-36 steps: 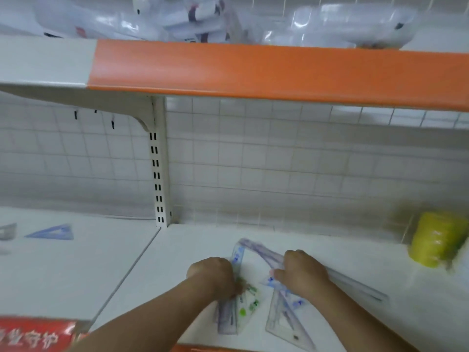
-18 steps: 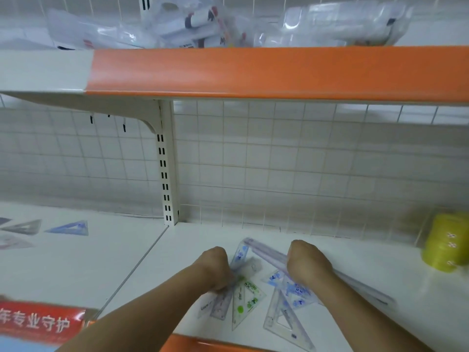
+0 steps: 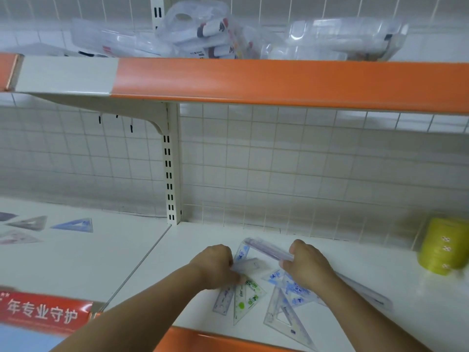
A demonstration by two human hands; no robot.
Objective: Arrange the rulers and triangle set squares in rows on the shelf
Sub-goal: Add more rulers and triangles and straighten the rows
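Note:
A loose pile of clear rulers and set squares lies on the white shelf [image 3: 279, 232] in front of me. My left hand [image 3: 215, 266] pinches a small clear set square [image 3: 250, 264] at the pile's left edge. My right hand [image 3: 308, 266] grips a long clear ruler [image 3: 266, 248] that runs diagonally under my wrist to the right. A green-printed set square [image 3: 247, 299], a small straight ruler [image 3: 223, 299], blue-printed pieces [image 3: 294, 290] and a large clear triangle [image 3: 284, 318] lie flat near the front edge.
Several set squares [image 3: 73, 224] lie apart on the neighbouring shelf section to the left. A yellow roll [image 3: 444, 246] stands at the right by the wire-grid back wall. The upper orange-edged shelf [image 3: 279, 82] overhangs, loaded with clear plastic packs [image 3: 203, 34].
My left hand has lifted the edge of a small clear set square out of the pile. My right hand has closed round the long ruler and raised its far end.

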